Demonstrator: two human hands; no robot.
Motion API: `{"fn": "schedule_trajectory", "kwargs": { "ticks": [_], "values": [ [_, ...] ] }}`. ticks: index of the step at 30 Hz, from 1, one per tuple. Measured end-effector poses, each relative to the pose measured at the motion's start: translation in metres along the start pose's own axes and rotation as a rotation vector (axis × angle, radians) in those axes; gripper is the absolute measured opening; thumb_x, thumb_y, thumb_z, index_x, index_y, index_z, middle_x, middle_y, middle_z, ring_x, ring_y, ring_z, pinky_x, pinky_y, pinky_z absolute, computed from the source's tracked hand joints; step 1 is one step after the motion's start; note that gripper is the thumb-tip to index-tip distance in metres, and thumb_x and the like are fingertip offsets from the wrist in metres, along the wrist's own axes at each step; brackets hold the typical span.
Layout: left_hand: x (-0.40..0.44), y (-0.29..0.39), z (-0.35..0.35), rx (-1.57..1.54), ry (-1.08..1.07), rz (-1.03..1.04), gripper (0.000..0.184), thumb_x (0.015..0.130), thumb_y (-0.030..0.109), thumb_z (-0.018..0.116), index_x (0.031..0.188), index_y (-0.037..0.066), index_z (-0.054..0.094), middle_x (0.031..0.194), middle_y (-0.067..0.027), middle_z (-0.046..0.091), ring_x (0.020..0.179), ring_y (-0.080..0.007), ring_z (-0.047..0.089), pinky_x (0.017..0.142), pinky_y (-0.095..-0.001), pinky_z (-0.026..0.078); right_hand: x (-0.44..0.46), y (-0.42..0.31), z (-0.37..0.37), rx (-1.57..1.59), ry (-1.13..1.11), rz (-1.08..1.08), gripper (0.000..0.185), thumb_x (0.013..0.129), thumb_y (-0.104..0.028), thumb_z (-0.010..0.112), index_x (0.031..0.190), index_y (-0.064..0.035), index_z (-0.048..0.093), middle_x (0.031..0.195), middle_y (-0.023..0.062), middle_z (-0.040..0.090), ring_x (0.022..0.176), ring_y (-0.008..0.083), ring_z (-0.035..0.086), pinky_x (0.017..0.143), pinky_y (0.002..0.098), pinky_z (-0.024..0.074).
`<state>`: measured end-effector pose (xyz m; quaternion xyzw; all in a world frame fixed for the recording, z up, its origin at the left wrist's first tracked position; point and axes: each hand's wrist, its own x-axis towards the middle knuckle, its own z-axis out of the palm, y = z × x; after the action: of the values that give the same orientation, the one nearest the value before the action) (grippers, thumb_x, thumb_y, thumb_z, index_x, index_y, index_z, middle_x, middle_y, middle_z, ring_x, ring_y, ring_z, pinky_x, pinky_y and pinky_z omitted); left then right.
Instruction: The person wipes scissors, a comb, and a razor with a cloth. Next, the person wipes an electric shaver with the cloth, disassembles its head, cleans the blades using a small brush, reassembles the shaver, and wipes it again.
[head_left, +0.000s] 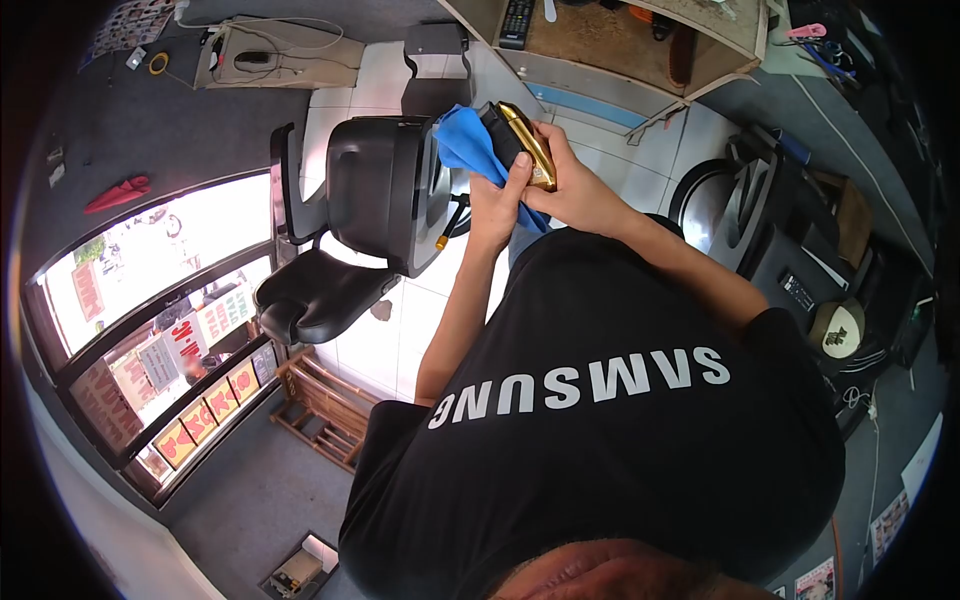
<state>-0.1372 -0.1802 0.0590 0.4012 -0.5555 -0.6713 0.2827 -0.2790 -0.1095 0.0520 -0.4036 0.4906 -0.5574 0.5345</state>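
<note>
At nine o'clock from the grip, a black chair (372,185). Down to the right hand (588,185), closed round the clipper's four o'clock side (fingertips mostly hidden, so exact grip hard to call). Then the left hand (492,208), at seven o'clock, narrowed on the cloth (465,142), with thumb (521,163) against the clipper. Cloth bunched along the nine o'clock flank. And the clipper (536,152): between both palms, long axis eleven to five, apparently nearer the right.

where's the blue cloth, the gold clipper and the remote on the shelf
Blue cloth (463,140): head view, on its bunched upper part.
Gold clipper (534,153): head view, on its gold casing.
Remote (516,23): head view, on its button face.
</note>
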Motion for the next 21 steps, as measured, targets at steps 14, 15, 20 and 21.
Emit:
{"fn": "schedule_trajectory", "kwargs": {
  "ticks": [14,15,20,21],
  "values": [
    [0.007,0.011,-0.002,-0.543,0.426,0.069,0.087,0.103,0.076,0.023,0.159,0.01,0.035,0.155,-0.0097,0.049,0.14,-0.0279,0.051,0.12,-0.0453,0.039,0.007,-0.019,-0.01,0.373,0.037,0.165,0.082,0.088,0.0,0.07,0.155,-0.004,0.024,0.128,0.013,0.056,0.109,0.0174,0.062,0.094,0.0322,0.0532],
    [-0.001,0.014,-0.003,-0.646,0.377,0.006,0.082,0.105,0.073,0.028,0.156,0.01,0.038,0.151,-0.0096,0.052,0.139,-0.0275,0.052,0.119,-0.0463,0.04,0.007,-0.019,-0.011,0.374,0.038,0.163,0.082,0.088,0.0,0.071,0.155,-0.0046,0.024,0.123,0.013,0.058,0.103,0.0169,0.065,0.09,0.0312,0.0547],
    [-0.017,0.006,0.008,-0.299,0.136,0.03,0.061,0.109,0.03,0.056,0.161,0.007,0.032,0.145,-0.0085,0.054,0.124,-0.0192,0.058,0.105,-0.0356,0.048,0.007,-0.017,-0.004,0.107,0.099,-0.021,0.08,0.09,-0.002,0.07,0.154,-0.0044,0.023,0.131,0.0169,0.057,0.119,0.0238,0.062,0.102,0.0363,0.0512],
    [-0.017,0.005,0.019,-0.288,0.155,0.049,0.06,0.108,0.029,0.059,0.158,0.006,0.036,0.144,-0.008,0.055,0.128,-0.019,0.056,0.11,-0.0364,0.043,0.006,-0.015,-0.002,0.02,0.114,-0.101,0.079,0.091,-0.003,0.07,0.154,-0.0043,0.024,0.133,0.018,0.056,0.124,0.0254,0.061,0.105,0.0377,0.0501]
  ]
}}
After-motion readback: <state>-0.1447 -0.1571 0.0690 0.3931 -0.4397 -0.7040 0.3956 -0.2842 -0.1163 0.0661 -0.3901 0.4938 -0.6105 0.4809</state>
